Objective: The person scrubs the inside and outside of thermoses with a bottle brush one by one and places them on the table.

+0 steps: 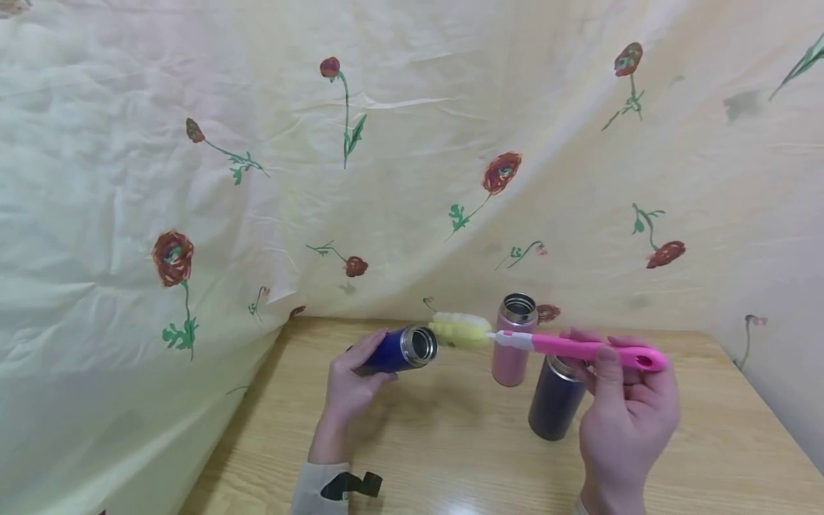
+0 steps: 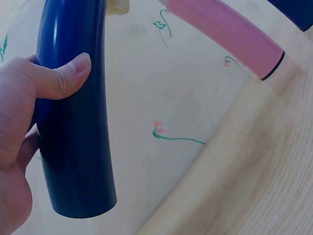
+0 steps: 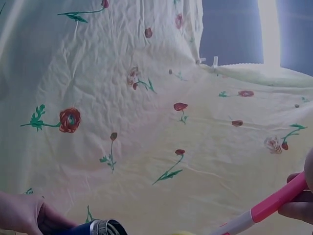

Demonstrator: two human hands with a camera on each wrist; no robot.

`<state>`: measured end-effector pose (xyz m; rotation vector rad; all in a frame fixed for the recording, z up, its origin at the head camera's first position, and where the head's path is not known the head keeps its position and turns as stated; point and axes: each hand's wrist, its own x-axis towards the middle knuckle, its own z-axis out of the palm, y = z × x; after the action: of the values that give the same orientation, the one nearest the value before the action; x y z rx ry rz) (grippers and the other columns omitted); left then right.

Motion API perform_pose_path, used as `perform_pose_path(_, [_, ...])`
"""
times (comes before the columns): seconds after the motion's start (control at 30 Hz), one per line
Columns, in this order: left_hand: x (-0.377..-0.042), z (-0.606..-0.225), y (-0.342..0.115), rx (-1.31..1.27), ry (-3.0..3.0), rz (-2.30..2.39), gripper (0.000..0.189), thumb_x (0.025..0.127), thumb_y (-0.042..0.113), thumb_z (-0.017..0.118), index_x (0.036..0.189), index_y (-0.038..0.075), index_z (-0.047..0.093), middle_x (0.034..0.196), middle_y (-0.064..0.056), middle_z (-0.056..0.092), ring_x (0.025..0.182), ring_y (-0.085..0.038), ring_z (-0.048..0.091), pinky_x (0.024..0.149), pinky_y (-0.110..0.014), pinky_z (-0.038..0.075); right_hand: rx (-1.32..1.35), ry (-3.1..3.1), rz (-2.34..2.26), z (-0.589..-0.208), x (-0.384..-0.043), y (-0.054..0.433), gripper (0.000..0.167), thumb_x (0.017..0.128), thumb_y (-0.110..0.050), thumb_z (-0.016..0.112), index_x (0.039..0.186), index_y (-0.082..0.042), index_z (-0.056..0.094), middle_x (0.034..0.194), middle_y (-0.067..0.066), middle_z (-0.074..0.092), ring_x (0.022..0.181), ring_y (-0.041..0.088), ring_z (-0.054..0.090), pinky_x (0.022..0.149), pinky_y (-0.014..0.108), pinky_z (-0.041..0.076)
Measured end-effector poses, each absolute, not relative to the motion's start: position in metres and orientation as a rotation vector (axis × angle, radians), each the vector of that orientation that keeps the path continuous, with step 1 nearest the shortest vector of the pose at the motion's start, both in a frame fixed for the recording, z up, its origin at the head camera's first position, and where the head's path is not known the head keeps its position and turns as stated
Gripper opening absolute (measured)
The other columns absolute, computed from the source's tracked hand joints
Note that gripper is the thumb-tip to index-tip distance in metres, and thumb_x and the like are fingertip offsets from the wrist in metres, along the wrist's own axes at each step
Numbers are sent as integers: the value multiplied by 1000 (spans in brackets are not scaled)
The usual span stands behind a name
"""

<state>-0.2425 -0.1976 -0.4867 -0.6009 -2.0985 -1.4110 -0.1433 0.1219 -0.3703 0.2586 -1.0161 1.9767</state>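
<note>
A blue metal flask (image 1: 390, 350) is tilted above the table, its uncovered steel mouth facing right; my left hand (image 1: 355, 379) grips it round the body. In the left wrist view the thumb lies across the flask (image 2: 78, 147). My right hand (image 1: 627, 408) holds the pink handle of a bottle brush (image 1: 573, 347) level in the air. Its yellow sponge head (image 1: 462, 330) points left, close by the flask's mouth; whether they touch I cannot tell. Behind the brush stand a pink flask (image 1: 511, 357) and a dark navy flask (image 1: 555, 404), both upright. The pink one's mouth is uncovered; the brush and hand partly cover the navy one's top.
The wooden table (image 1: 450, 458) spreads beneath both hands. A cream cloth with red flowers (image 1: 399, 179) hangs along its back and left side. At upper right in the right wrist view a bright light strip (image 3: 270, 34) shows past the cloth's edge.
</note>
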Motion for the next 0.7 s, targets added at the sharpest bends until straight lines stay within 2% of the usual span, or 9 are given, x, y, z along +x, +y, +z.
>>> perform_pose_path(0.33, [-242, -485, -196, -544, -2068, -1449, 75, 59, -17, 95, 129, 3, 77, 132, -10, 74, 128, -37, 67, 117, -24, 43, 262, -1045, 1982, -370, -141, 122, 17, 99, 14, 63, 115, 19, 59, 103, 29, 76, 92, 31, 80, 76, 38, 62])
perform_pose_path(0.5, [-243, -487, -198, -539, -2087, -1432, 77, 62, -15, 95, 133, 9, 76, 135, -4, 73, 130, -30, 66, 118, -27, 43, 258, -1075, 1974, -369, -140, 122, 18, 99, 14, 65, 114, 21, 59, 101, 30, 76, 90, 31, 80, 74, 39, 63])
perform_pose_path(0.7, [-244, -489, -199, -525, -2106, -1405, 79, 64, -15, 95, 136, 11, 75, 138, -2, 71, 132, -28, 65, 118, -29, 42, 179, -1219, 1935, -367, -137, 121, 21, 99, 9, 68, 115, 20, 60, 100, 27, 77, 88, 27, 80, 74, 37, 63])
